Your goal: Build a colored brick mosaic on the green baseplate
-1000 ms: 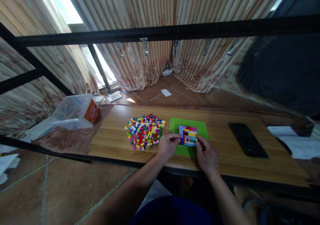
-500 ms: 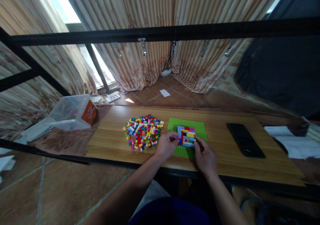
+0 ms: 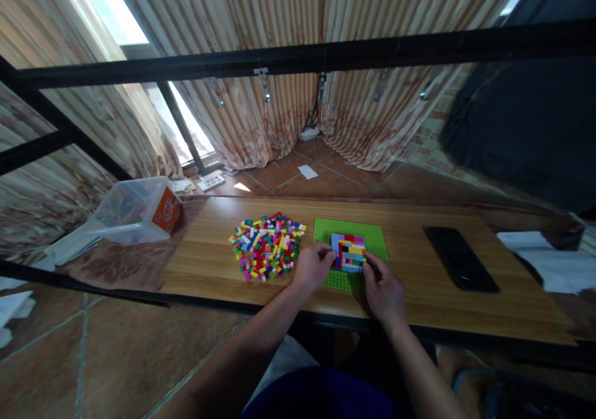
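A block of many-coloured toy building bricks (image 3: 349,252), roughly square, is over the green studded baseplate (image 3: 376,238). My left hand (image 3: 313,267) is closed, thumb and fingertips pinched at the block's left edge. On the opposite side, my right hand (image 3: 384,287) grips the block's right edge between thumb and fingers. The block's underside is hidden, so I cannot tell whether it touches the baseplate. Left of the baseplate lies a heap of loose toy bricks (image 3: 269,247) in mixed colours.
All this is on a long wooden table (image 3: 195,254). A black phone-like slab (image 3: 460,261) lies at its right. A clear plastic box (image 3: 133,211) with an orange label stands beyond the left end. A black metal bar (image 3: 298,59) crosses in front of the curtains (image 3: 274,15).
The view has shifted slightly. Both hands keep their places at the two sides of the brick block, with hardly any visible movement.
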The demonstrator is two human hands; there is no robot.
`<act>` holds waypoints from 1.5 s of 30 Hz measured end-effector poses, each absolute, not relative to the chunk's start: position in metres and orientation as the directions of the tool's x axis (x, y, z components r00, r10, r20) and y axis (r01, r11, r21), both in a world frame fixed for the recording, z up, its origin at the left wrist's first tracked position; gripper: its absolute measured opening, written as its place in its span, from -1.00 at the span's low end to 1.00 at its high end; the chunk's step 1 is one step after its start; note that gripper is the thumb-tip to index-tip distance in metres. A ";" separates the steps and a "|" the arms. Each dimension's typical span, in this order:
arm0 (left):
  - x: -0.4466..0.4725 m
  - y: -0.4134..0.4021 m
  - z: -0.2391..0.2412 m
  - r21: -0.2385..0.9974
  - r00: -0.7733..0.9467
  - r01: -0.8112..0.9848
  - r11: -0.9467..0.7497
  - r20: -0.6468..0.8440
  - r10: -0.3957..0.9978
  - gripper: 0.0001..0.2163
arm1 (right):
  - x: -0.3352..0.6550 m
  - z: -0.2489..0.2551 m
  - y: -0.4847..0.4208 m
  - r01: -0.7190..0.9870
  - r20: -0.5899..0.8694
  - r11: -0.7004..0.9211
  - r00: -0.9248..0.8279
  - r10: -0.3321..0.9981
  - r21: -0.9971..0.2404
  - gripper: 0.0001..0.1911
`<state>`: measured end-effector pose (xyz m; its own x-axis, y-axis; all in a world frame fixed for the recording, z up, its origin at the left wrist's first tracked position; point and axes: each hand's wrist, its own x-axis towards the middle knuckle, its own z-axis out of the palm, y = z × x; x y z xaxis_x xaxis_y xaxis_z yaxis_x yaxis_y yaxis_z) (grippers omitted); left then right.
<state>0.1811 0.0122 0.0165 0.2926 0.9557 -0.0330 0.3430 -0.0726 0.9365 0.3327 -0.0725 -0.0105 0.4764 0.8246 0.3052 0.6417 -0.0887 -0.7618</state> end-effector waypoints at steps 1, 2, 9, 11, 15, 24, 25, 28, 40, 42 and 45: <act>0.181 0.012 0.016 0.936 0.286 0.346 -0.070 -0.034 0.958 -0.91 | 0.333 -0.011 -0.073 0.643 0.305 -0.090 0.477 0.824 -0.761 -0.57; 0.182 0.012 0.016 0.935 0.282 0.349 -0.070 -0.034 0.959 -0.91 | 0.332 -0.010 -0.073 0.643 0.304 -0.092 0.478 0.824 -0.760 -0.57; 0.186 0.009 0.014 0.914 0.219 0.399 -0.079 -0.011 0.976 -0.92 | 0.333 -0.010 -0.074 0.657 0.289 -0.126 0.485 0.825 -0.743 -0.55; 0.187 0.008 0.012 0.914 0.204 0.399 -0.081 -0.003 0.979 -0.91 | 0.333 -0.011 -0.074 0.665 0.284 -0.139 0.486 0.826 -0.734 -0.54; 0.188 0.004 0.010 0.918 0.210 0.388 -0.078 -0.006 0.978 -0.91 | 0.336 -0.015 -0.075 0.687 0.288 -0.134 0.463 0.838 -0.714 -0.51; 0.134 0.020 0.033 0.753 0.175 0.598 -0.273 0.210 0.962 -0.81 | 0.336 -0.017 -0.074 0.679 0.268 -0.166 0.486 0.832 -0.715 -0.48; 0.125 0.025 0.036 0.702 0.159 0.663 -0.262 0.210 0.965 -0.81 | 0.336 -0.018 -0.074 0.677 0.266 -0.169 0.489 0.831 -0.717 -0.48; 0.107 0.037 0.040 0.552 0.154 0.803 -0.226 0.174 0.973 -0.79 | 0.337 -0.019 -0.075 0.683 0.279 -0.157 0.482 0.830 -0.713 -0.49; 0.105 0.043 0.038 0.385 0.205 0.895 -0.223 0.088 0.975 -0.76 | 0.338 -0.019 -0.075 0.692 0.282 -0.153 0.472 0.835 -0.706 -0.50; 0.101 0.042 0.041 0.415 0.200 0.880 -0.232 0.120 0.972 -0.74 | 0.338 -0.019 -0.075 0.693 0.289 -0.146 0.470 0.834 -0.706 -0.51; 0.101 0.036 0.044 0.551 0.169 0.800 -0.239 0.176 0.970 -0.71 | 0.337 -0.019 -0.074 0.696 0.299 -0.141 0.470 0.831 -0.704 -0.52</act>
